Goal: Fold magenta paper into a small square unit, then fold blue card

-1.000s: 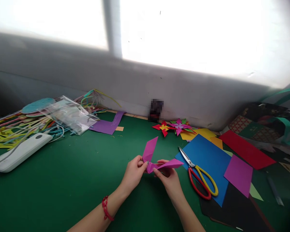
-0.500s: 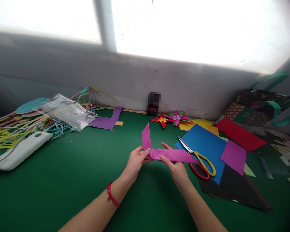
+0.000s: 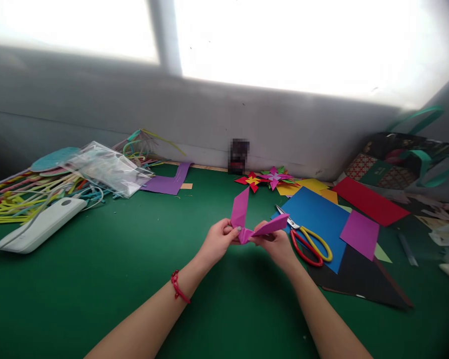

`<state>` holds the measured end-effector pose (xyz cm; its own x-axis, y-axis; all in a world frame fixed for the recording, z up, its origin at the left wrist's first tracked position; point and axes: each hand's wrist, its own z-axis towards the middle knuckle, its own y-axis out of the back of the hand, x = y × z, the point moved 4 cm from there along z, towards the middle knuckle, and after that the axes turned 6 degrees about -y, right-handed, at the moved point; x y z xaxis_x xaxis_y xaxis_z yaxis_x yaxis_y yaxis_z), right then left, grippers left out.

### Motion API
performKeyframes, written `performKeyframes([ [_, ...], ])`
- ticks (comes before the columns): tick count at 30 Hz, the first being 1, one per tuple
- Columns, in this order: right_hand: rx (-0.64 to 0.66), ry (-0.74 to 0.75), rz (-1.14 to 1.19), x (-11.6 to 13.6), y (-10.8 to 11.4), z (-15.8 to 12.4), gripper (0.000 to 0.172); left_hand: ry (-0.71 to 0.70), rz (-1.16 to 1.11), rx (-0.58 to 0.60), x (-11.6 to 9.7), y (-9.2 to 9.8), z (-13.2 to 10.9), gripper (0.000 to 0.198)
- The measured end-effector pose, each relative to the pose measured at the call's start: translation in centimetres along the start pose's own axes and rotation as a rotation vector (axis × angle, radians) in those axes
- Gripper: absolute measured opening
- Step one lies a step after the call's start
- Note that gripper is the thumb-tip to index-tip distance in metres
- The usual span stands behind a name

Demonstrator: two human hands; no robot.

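A folded magenta paper strip [image 3: 240, 210] is held between both hands above the green table [image 3: 142, 299]. My left hand [image 3: 221, 240] pinches it near the fold at the bottom, thumb on top. From there one arm of the strip stands upward. My right hand [image 3: 275, 245] grips the other arm close to the fold, and that arm slants up to the right. Some fingers of both hands are hidden behind the paper. Just right of my right hand lie scissors [image 3: 310, 244] with one red and one yellow handle, blades partly over blue paper [image 3: 307, 207].
Red paper [image 3: 370, 200], a magenta square [image 3: 359, 234] and black paper [image 3: 359, 284] lie at right. Folded paper stars [image 3: 273, 178] sit at the back. Purple paper [image 3: 168, 183], a clear plastic bag [image 3: 108, 169] and a white device [image 3: 47, 224] with a cord are at left.
The right arm of the strip has gone from lying flat to slanting upward, folded at the middle. Both hands have come closer together, with the left shifting slightly right.
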<state>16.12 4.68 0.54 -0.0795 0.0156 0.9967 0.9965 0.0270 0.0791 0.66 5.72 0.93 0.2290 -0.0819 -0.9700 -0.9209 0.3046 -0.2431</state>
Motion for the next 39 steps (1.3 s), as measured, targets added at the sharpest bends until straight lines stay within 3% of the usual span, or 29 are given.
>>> performKeyframes([
  [3, -0.046, -0.026, 0.082, -0.2, -0.5, 0.1, 0.028, -0.150, 0.071, -0.014, -0.6, -0.2, -0.2, 0.020],
  [7, -0.145, -0.024, 0.264, 0.1, -1.1, 0.0, 0.048, -0.211, 0.113, -0.120, -0.5, 0.0, -0.2, 0.022],
  [10, -0.181, 0.001, 0.279, 0.3, -1.2, -0.2, 0.035, -0.217, 0.066, -0.164, -0.1, 0.1, -0.1, 0.026],
  [13, -0.230, -0.006, 0.312, 0.1, -0.8, -0.3, 0.025, -0.118, -0.088, -0.121, 0.5, 0.1, 0.2, 0.027],
  [17, -0.122, -0.088, 0.471, -0.3, -0.8, -0.3, 0.019, -0.044, -0.228, -0.032, 0.4, 0.2, 0.3, 0.027],
  [21, 0.032, -0.120, 0.520, -0.3, -1.2, -0.3, 0.015, -0.073, -0.152, -0.012, -0.4, 0.4, 0.1, 0.023],
  [25, -0.035, 0.051, 0.299, 0.7, 0.0, -0.3, 0.014, -0.040, -0.098, -0.056, -0.3, 0.7, 0.1, 0.024],
  [29, -0.040, 0.462, -0.130, 3.2, 0.5, -1.5, 0.019, 0.030, -0.420, 0.031, -0.4, 0.2, 0.0, 0.020],
  [31, -0.051, 0.576, -0.299, 3.7, 0.3, -2.1, 0.026, 0.009, -0.584, 0.075, -0.9, -0.1, -0.1, 0.018],
  [35, -0.035, 0.676, -0.457, 3.4, -0.8, -2.8, 0.035, -0.027, -0.594, 0.030, -0.9, 0.0, 0.0, 0.013],
  [39, 0.108, 0.731, -0.577, 2.8, -2.6, -3.1, 0.041, -0.032, -0.453, -0.068, 0.0, 0.8, 0.5, 0.018],
])
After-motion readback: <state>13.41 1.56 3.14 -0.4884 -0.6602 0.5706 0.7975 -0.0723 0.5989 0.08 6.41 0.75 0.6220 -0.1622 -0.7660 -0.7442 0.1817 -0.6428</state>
